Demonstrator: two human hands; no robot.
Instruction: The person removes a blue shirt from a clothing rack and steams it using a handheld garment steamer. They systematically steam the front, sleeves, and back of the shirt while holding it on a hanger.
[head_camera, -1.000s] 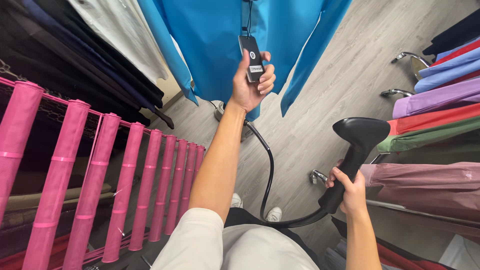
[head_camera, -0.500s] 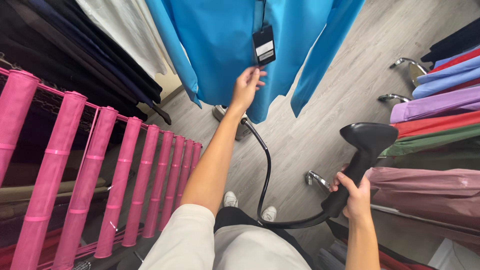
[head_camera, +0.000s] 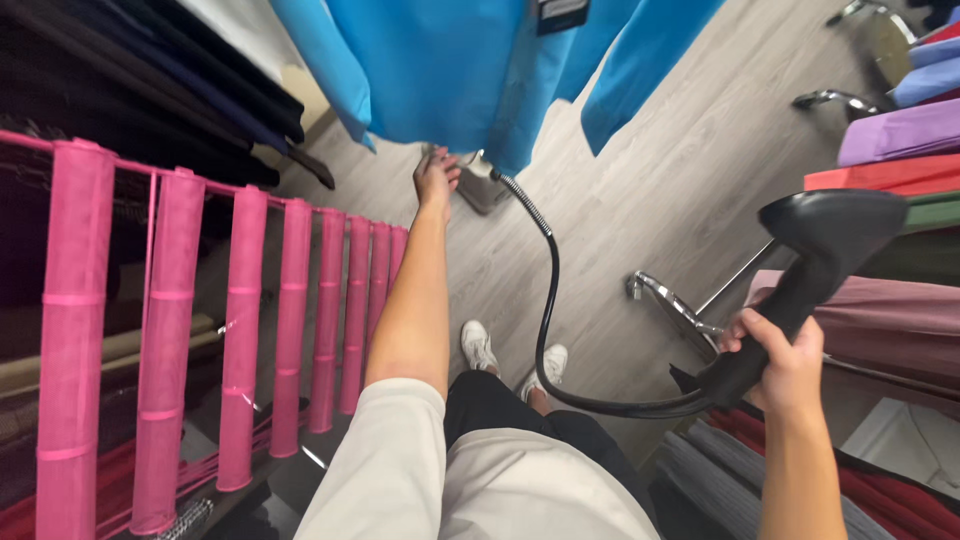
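Note:
A bright blue shirt (head_camera: 450, 60) hangs in front of me, with a dark tag (head_camera: 562, 12) at the top edge of the view. My left hand (head_camera: 436, 178) is stretched down to the shirt's bottom hem and pinches the fabric there. My right hand (head_camera: 780, 358) grips the handle of a black garment steamer head (head_camera: 830, 232), held off to the right, away from the shirt. Its ribbed black hose (head_camera: 545, 300) curves down from the handle and up to the steamer base (head_camera: 482, 188) on the floor under the shirt.
A row of pink wrapped rolls (head_camera: 240, 330) stands along the left. Dark garments (head_camera: 150, 70) hang at the upper left. Folded and hanging clothes in several colours (head_camera: 900, 150) fill a chrome rack (head_camera: 670, 300) on the right. My white shoes (head_camera: 480, 345) rest on the grey wood floor (head_camera: 680, 170).
My left hand let go of the dark tag and dropped down to the shirt's hem. The steamer head in my right hand stayed roughly in place, and the view tilted downward.

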